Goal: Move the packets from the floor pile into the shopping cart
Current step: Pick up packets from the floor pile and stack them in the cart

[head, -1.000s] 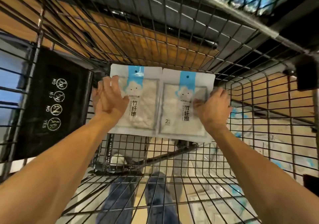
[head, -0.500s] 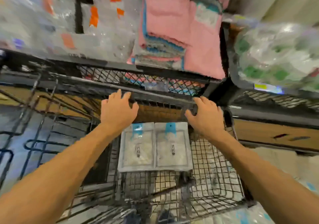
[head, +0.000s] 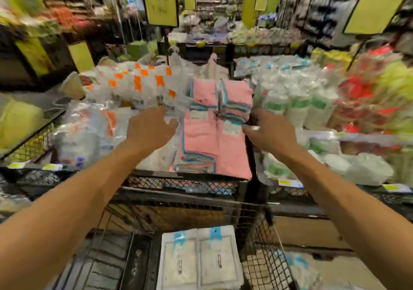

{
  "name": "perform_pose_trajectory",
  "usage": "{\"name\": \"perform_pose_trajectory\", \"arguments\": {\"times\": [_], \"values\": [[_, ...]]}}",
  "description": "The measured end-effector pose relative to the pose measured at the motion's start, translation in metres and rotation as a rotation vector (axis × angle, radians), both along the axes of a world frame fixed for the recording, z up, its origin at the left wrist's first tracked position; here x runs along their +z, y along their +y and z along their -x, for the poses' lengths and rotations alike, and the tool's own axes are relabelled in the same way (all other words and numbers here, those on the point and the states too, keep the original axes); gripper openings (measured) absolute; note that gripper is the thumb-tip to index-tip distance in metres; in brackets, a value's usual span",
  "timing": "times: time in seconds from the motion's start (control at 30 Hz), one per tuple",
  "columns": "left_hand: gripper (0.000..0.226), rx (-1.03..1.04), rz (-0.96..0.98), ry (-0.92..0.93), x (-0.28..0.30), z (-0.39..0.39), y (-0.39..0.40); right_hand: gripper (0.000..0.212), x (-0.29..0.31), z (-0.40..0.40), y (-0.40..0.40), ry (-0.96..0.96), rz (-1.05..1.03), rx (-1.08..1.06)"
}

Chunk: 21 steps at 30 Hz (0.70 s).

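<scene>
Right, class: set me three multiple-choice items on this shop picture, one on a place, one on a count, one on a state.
1. Where do the white packets lie?
A. On the shelf of pink towels
B. In the shopping cart
C. In the right hand

2. How many packets show side by side in the shopping cart?
A. Two
B. Four
C. Six

3. What does the left hand hold?
A. A packet
B. A pink towel
C. Nothing

Key:
1 B, the packets rest inside the wire basket below the arms.
2 A, two blue-topped packets lie flat next to each other.
3 C, its fingers hang loose over the goods, as do those of the right hand.
</scene>
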State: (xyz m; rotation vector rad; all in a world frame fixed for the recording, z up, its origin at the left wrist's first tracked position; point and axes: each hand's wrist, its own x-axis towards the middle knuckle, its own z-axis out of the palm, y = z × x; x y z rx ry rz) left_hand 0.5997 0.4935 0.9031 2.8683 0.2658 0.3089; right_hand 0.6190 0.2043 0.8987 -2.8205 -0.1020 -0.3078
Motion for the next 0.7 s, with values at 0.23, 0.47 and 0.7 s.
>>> {"name": "perform_pose_trajectory", "arguments": {"times": [0.23, 0.47, 0.7], "values": [[0.056, -0.115, -0.036, -0.078, 0.069, 0.019, -0.035, 0.068, 0.079, 0.045, -0.018, -0.085, -0.038, -0.082], [0.057, -0.32, -0.067, -0.084, 0.085, 0.037, -0.079, 0.066, 0.096, 0.127, -0.052, -0.137, -0.036, -0.315], [0.049, -0.636, 0.033, -0.072, 0.057, 0.08, -0.141, 0.069, 0.079, 0.248, -0.089, -0.058, -0.029, -0.627]]}}
